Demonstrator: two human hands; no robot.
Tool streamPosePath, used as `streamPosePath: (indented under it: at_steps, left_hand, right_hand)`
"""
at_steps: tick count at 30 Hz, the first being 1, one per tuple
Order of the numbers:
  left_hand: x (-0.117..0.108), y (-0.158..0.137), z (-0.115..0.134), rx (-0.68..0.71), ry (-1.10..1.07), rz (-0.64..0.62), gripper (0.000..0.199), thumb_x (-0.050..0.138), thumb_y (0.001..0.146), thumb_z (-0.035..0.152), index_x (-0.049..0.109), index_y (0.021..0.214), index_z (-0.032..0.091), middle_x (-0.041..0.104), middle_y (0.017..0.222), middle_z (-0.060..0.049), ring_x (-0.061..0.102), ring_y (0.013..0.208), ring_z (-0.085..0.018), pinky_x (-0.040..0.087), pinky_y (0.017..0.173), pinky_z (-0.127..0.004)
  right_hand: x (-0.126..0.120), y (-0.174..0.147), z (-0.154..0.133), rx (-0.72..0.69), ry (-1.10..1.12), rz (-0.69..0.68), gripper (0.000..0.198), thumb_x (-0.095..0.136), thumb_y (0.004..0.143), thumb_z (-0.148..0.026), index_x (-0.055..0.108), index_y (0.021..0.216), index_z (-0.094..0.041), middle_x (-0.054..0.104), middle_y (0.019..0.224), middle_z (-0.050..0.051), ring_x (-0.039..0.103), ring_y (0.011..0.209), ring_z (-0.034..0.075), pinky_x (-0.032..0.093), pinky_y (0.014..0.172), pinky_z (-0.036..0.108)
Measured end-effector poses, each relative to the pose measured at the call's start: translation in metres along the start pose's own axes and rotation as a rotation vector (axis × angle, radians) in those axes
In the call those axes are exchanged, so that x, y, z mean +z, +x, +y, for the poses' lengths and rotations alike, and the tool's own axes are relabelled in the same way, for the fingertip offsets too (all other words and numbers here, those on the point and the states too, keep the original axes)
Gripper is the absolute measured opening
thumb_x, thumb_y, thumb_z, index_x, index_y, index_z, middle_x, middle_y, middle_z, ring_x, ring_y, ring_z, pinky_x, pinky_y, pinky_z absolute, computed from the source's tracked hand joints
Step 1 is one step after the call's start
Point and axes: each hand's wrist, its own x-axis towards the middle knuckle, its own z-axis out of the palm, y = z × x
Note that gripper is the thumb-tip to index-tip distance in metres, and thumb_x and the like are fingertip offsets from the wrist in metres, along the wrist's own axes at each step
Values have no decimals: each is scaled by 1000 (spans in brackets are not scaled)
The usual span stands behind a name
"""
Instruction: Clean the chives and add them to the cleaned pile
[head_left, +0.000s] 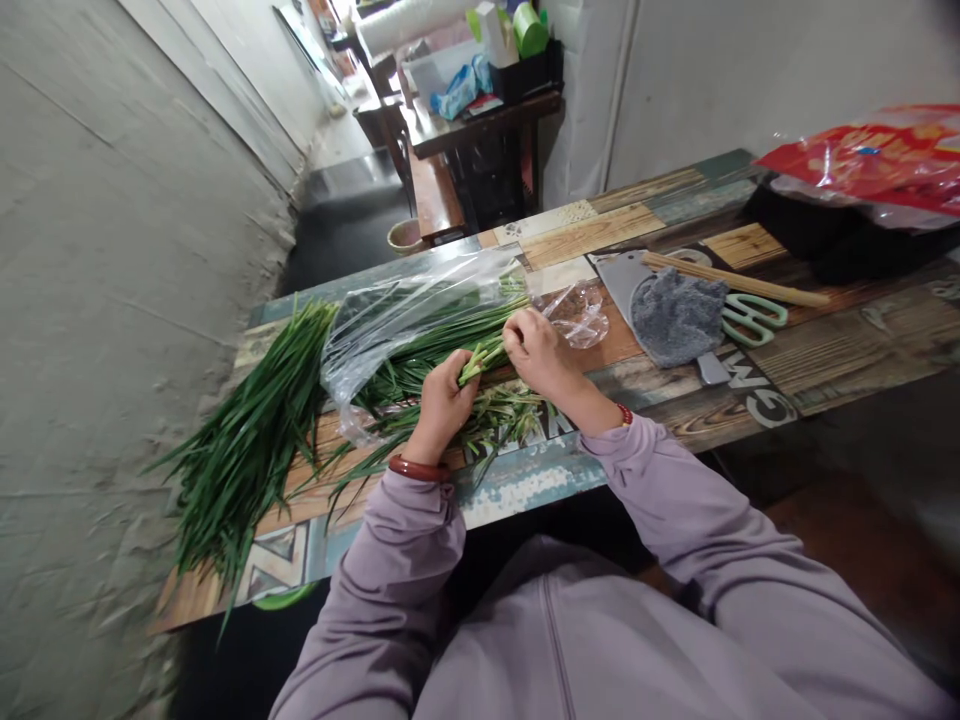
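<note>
My left hand (444, 400) is closed round a small bunch of green chives (484, 358), their pale stem ends pointing up and to the right. At those ends, the fingers of my right hand (536, 350) are pinched together on the stems. Beneath both hands lies a loose pile of chive trimmings (510, 415). Just beyond them, a clear plastic bag (420, 290) partly covers more chives. A large bunch of chives (255, 430) rests at the left, its leaf tips hanging over the table's near edge.
To the right on the patchwork-wood table (832, 345) lie a grey cloth (679, 315), green-handled scissors (754, 318), a wooden stick (739, 280) and a grey flat-bladed tool (616, 280). A red plastic package (870, 155) sits at the far right. A wall (112, 300) stands close at the left.
</note>
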Motion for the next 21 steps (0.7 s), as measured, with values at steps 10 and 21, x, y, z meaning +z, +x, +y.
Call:
streamPosePath:
  at_steps: [10,21]
  left_hand:
    - [0,-2,-2,-13,-67,16,15,46,91,30,53,81,20,51,69,4,47,67,-12,37,65,-23]
    - [2,-1,-7,33,-107,48,16,47,91,30,53,81,19,52,74,2,47,68,-12,36,66,-24]
  right_hand:
    - [-29,8,13,-22,253,37,38,54,94,-45,55,64,-22,56,63,0,53,66,17,41,70,30]
    - [-17,7,16,-178,218,188,18,57,91,-30,61,75,-22,68,86,5,62,88,21,48,84,37]
